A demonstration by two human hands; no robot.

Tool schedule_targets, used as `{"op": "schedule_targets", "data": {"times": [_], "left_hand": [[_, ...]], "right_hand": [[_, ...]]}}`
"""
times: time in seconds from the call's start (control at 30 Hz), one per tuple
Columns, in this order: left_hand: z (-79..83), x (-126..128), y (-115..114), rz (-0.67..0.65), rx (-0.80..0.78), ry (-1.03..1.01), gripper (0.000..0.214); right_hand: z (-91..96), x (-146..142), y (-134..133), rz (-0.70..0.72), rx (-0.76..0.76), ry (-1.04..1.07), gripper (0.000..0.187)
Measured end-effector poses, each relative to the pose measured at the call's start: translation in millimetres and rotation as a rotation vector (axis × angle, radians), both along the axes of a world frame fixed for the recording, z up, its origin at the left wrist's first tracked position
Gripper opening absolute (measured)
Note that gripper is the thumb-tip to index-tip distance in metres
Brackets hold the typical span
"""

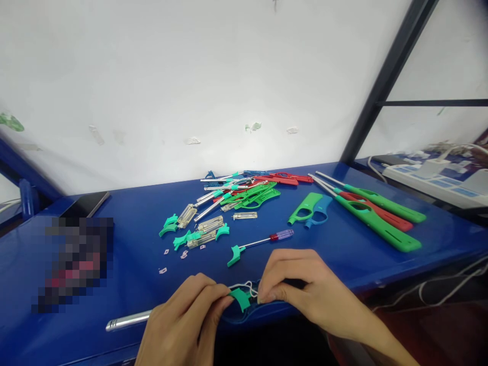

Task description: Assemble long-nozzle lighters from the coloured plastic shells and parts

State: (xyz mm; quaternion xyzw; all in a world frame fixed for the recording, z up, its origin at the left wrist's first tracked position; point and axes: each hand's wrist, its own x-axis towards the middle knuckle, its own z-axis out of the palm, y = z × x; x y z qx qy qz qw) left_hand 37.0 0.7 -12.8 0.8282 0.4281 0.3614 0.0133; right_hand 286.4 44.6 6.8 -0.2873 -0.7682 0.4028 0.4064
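Note:
At the front edge of the table I have a partly assembled long-necked gas lighter with an open blue shell (pixel 238 317). Its silver tube (pixel 127 321) sticks out to the left beneath my left hand (pixel 186 315), whose fingers are closed around the tube end of the body. A teal trigger (pixel 241 299) sits in the shell, with thin white wire (pixel 247 286) looped above it. My right hand (pixel 301 284) pinches at the other end of the shell, beside the wire. Its fingertips hide the exact part they press. Beyond the hands lies a screwdriver (pixel 282 235) with its tip at a loose teal trigger (pixel 235 255).
Clear fuel tanks (pixel 211 222), teal triggers (pixel 168 226) and small pale pieces (pixel 163 271) lie mid-table. Behind them is a pile of coloured shells (pixel 255 195) and tubes. Whole lighters (pixel 377 223) rest at right. A dark phone (pixel 86 206) and a pixelated object (pixel 76 264) are at left.

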Motion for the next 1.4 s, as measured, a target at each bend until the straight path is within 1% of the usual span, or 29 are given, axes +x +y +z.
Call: {"op": "schedule_targets", "data": {"times": [0.17,0.33,0.47,0.57,0.77,0.9,1.03,1.13,1.2,1.3,1.4], "left_hand": [[-1.4,0.5,3.5,-0.019,0.047,0.039,0.017],[-0.3,0.9,4.8,-0.017,0.095,0.076,0.020],[0.1,1.3,5.3,-0.031,0.105,0.089,0.022],[-0.6,1.3,4.6,-0.023,0.087,0.095,0.021],[-2.9,1.2,2.5,-0.014,0.104,0.076,0.020],[-2.8,-1.8,2.6,-0.004,0.081,0.113,0.022],[2.7,-6.8,0.9,0.017,0.016,0.175,0.028],[7.3,-9.2,0.5,0.046,0.084,0.236,0.030],[8.5,-10.0,1.2,0.039,0.127,0.229,0.032],[7.7,-10.6,3.2,0.008,0.135,0.186,0.036],[6.9,-10.5,5.1,0.005,0.143,0.169,0.034]], "right_hand": [[-2.7,0.5,-0.4,-0.026,0.002,0.027,0.019],[-4.0,0.1,-0.8,-0.019,0.005,0.037,0.023],[-2.9,-0.4,-1.4,-0.020,0.012,0.025,0.023],[-2.6,0.1,-1.1,-0.001,0.008,0.029,0.024],[-3.6,0.9,0.3,-0.001,0.000,0.019,0.024],[-3.1,-0.7,-1.3,-0.023,-0.008,0.010,0.017],[-2.0,-1.3,-3.2,-0.002,0.054,-0.060,0.009],[-1.7,-0.8,-4.0,0.013,0.080,-0.095,0.009],[-1.8,-0.5,-4.4,0.017,0.090,-0.107,0.008],[-2.1,-0.3,-4.7,0.015,0.113,-0.116,0.008],[-2.4,0.1,-4.5,0.009,0.126,-0.117,0.007]]}}
